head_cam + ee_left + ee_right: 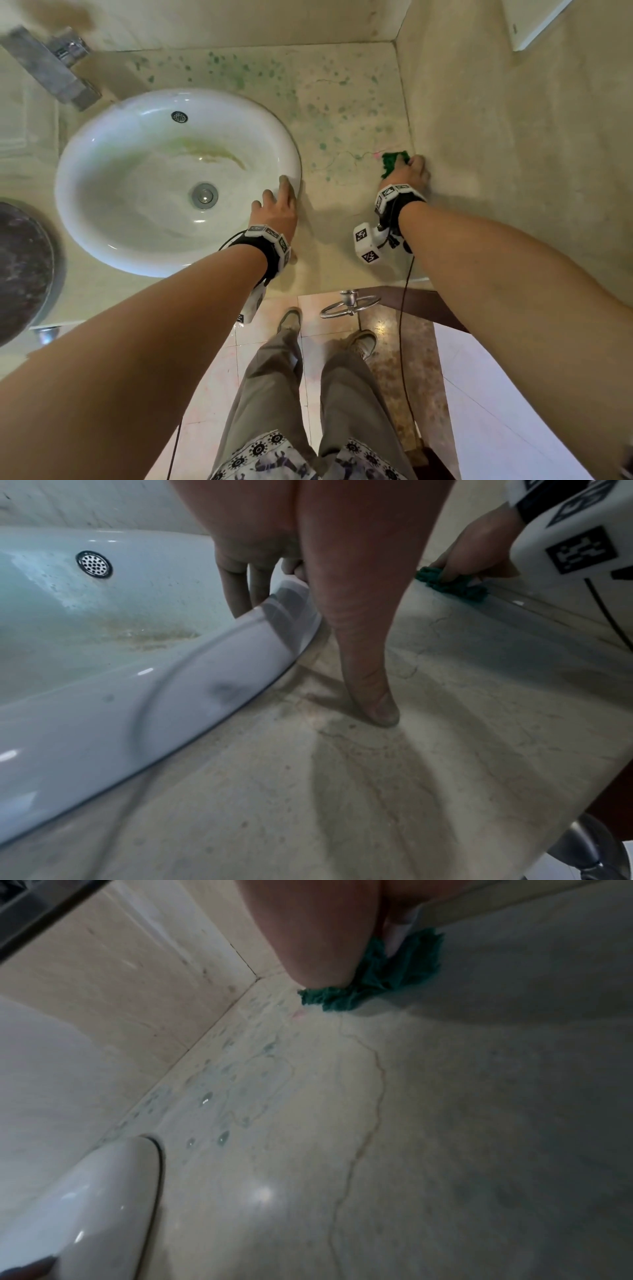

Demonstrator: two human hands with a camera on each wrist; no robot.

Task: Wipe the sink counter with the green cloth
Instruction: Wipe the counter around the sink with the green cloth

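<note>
The green cloth (394,162) (452,585) (394,972) lies bunched on the beige sink counter (342,212) (445,1123), tight against the right wall. My right hand (412,171) (479,550) grips it and presses it down on the counter. Green-tinted droplets (239,68) (222,1137) speckle the counter behind and to the right of the white sink (102,236) (171,696) (113,1191). My left hand (275,209) rests on the sink's right rim; its straight fingers (236,588) hang over into the basin and its thumb (359,642) touches the counter.
A metal tap (51,65) juts out at the back left. A dark round container (24,270) sits at the left edge. The tiled side wall (513,154) bounds the counter on the right. Below the front edge are a metal wheel fitting (349,303) and my legs.
</note>
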